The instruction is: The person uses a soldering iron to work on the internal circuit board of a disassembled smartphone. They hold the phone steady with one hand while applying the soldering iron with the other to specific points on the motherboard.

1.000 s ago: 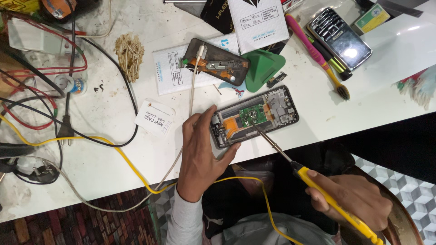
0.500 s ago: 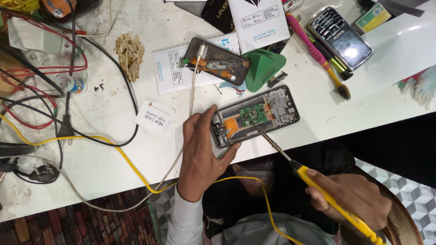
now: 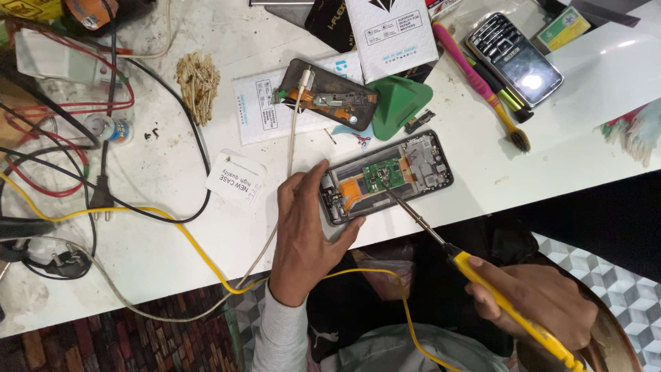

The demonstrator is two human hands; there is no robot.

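An opened smartphone (image 3: 406, 172) lies on the white table (image 3: 172, 255) near its front edge, showing a green circuit board and orange flex cable. My left hand (image 3: 306, 231) grips the phone's left end, thumb and fingers around the frame. My right hand (image 3: 544, 303) holds a yellow-handled soldering iron (image 3: 482, 275) off the table's edge; its metal tip rests on the green board at the phone's middle.
A second opened phone (image 3: 330, 96) with a white cable lies behind, beside a green triangular pick (image 3: 399, 103). A keypad phone (image 3: 513, 58), pink toothbrush (image 3: 482, 83), packets, a sticker (image 3: 235, 179) and tangled wires with plugs (image 3: 89, 200) crowd the left.
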